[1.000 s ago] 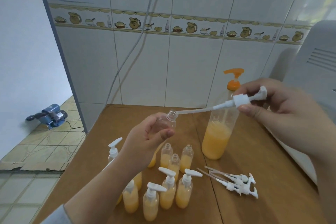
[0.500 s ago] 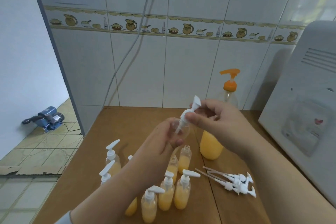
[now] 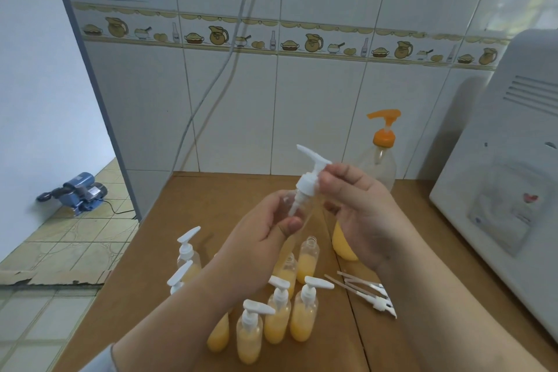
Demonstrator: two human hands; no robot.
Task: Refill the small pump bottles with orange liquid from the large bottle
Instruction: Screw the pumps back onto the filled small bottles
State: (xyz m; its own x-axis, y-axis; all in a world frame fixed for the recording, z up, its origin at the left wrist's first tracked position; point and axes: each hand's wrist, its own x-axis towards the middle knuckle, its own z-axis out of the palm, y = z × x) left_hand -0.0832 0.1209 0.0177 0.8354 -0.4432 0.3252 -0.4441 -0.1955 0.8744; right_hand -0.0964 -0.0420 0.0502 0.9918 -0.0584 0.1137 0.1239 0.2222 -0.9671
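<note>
Since a moment ago, our right hand [image 3: 359,208] has seated the white pump head [image 3: 308,183] further into the clear small bottle [image 3: 294,205], which our left hand [image 3: 265,232] grips above the brown table [image 3: 193,220]. Behind our right hand stands the large bottle [image 3: 379,160]; filled small bottles [image 3: 303,315] cluster below.

two bare forearms came up from the bottom edge, left hand [image 3: 259,229] and right hand [image 3: 359,208] both ungloved, no rings or watch showing, bit of pale grey sleeve [image 3: 99,361] bunched above the left elbow
</note>
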